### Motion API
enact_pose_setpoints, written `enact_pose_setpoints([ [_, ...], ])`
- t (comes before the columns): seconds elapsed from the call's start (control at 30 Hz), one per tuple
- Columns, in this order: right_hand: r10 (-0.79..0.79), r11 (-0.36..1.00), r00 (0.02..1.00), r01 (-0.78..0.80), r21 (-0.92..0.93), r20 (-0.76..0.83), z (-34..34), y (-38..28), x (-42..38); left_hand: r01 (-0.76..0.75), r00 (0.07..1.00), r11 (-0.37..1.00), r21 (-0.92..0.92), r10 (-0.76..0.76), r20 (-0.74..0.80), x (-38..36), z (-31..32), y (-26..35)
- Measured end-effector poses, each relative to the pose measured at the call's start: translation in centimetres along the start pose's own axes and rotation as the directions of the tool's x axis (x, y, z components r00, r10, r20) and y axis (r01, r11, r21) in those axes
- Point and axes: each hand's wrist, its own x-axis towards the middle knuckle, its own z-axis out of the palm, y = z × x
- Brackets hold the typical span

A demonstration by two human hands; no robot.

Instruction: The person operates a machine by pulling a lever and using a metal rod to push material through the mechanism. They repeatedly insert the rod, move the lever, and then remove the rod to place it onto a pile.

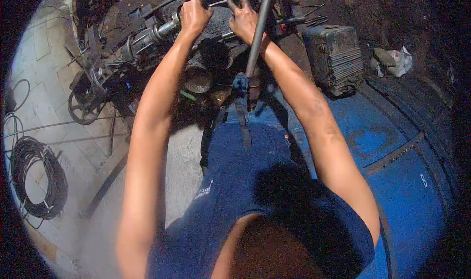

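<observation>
My left hand (195, 17) is closed in a fist around the near end of a thin metal rod (219, 3), at the top of the view. The rod slants up to the right from the fist. My right hand (242, 22) is beside it, with blackened fingers apart and reaching to the rod; whether they press on it is hard to make out. A long grey metal pipe (260, 31) passes in front of my right wrist. Under both hands lies a dark, greasy machine with a metal shaft (152, 35) to the left of my left hand.
A handwheel (84, 105) sits at the machine's left end. A coil of black cable (37, 176) lies on the tiled floor. At right are a ribbed dark metal box (336, 56), a crumpled white bag (400, 62) and a big blue drum (407, 181).
</observation>
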Motion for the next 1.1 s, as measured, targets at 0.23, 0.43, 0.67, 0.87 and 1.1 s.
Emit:
enact_pose_setpoints([
  [0.23,-0.024,0.998,0.999,0.025,-0.050,0.023,1.4,0.9,-2.5,-0.007,0.999,1.000,0.000,0.007,-0.044,0.1,0.0,0.2],
  [0.43,0.181,0.912,0.979,-0.204,0.357,0.097,2.3,1.5,-4.5,-0.016,1.000,1.000,-0.013,0.016,-0.025,-0.3,-0.3,0.5],
  [0.67,0.273,0.253,0.789,-0.611,0.750,0.551,2.0,0.2,-4.5,-0.161,0.984,0.984,-0.072,0.154,-0.093,-6.9,-2.2,0.9],
  [0.87,0.071,0.327,0.801,-0.582,0.745,0.595,3.2,-0.2,-10.8,-0.066,0.997,0.990,-0.127,0.059,-0.058,-16.3,-0.5,0.7],
  [1.1,0.355,0.599,0.912,-0.390,0.700,0.204,14.6,1.2,-17.0,0.187,0.982,0.967,-0.174,-0.191,-0.003,-23.8,-4.1,-0.6],
])
